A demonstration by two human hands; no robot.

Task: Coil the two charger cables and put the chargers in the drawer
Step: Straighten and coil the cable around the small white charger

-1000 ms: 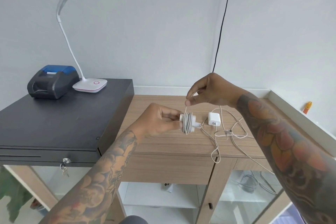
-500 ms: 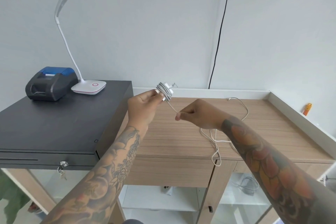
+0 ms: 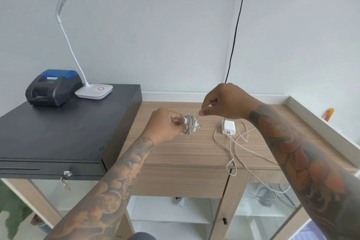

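— Head view: where's the wound charger [image 3: 189, 125]?
— Gripped in left hand [image 3: 167, 125] fingers, long axis level, prongs toward 3 o'clock.
— And the loose cable end [image 3: 197, 118]?
— Pinched by right hand [image 3: 224, 102] fingers, up at 1 o'clock from the coil. Second charger [image 3: 228, 128] uncoiled on surface [image 3: 175, 154].

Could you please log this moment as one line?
left hand grips wrapped charger | right hand pinches cable end | second charger uncoiled on table

Readable text: I can make out none from here.
Lamp base [image 3: 94, 91]: I see only a red ring, no lettering.
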